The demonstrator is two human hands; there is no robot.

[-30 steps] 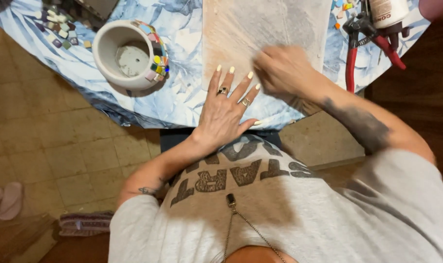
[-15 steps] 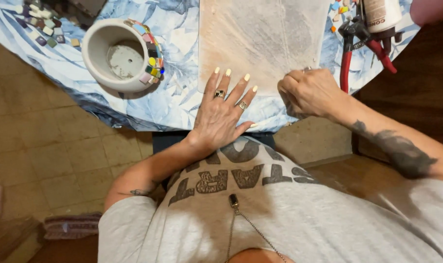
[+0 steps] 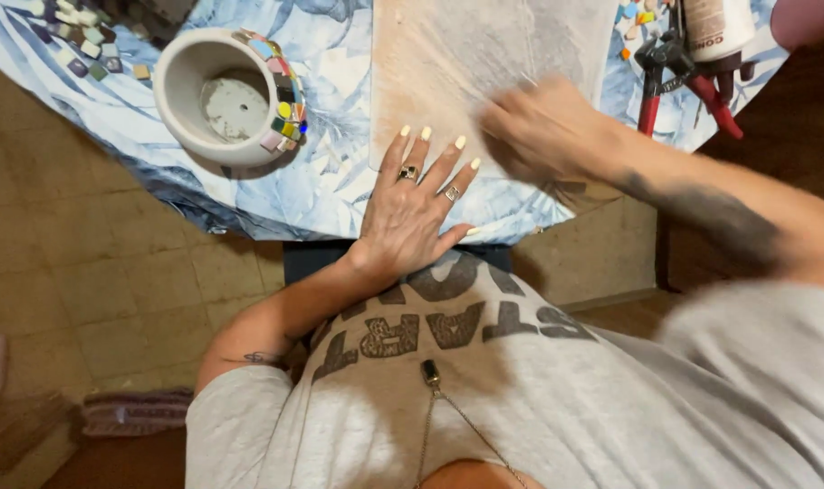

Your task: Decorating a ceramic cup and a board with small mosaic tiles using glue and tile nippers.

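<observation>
The left hand (image 3: pixel 414 210) lies flat, fingers spread wide, palm down across the near edge of the pale translucent sheet (image 3: pixel 484 63) and the blue leaf-print tablecloth (image 3: pixel 326 172), gripping nothing and simply pinning. The right hand (image 3: pixel 541 127) is a blur over the sheet's right side; whether its fingers are curled around anything, the view cannot tell. The sheet itself sits in the middle of the table, running from the near edge away to the far side.

The risk, as it looks here: the sheet is thin and creased, and a fast rub against only 1 pinning hand could wrinkle it, tear it or drag it off line. The pinning palm sits right at the table's near edge, so a slip could pull the sheet and cloth toward the person's lap.

To the left stands a white pot (image 3: pixel 224 98), with small coloured mosaic tiles (image 3: pixel 285 122) stuck along 1 side of its rim; it is well apart from both hands. More loose tiles (image 3: pixel 72 45) lie at the far left. On the far right, red-handled nippers (image 3: pixel 679 77) and a white bottle (image 3: pixel 718 27) sit just beside the sheet's edge, close to the moving hand. A wide sweep to the right could knock them, and a few tiles (image 3: pixel 631 14) lie there too.
</observation>
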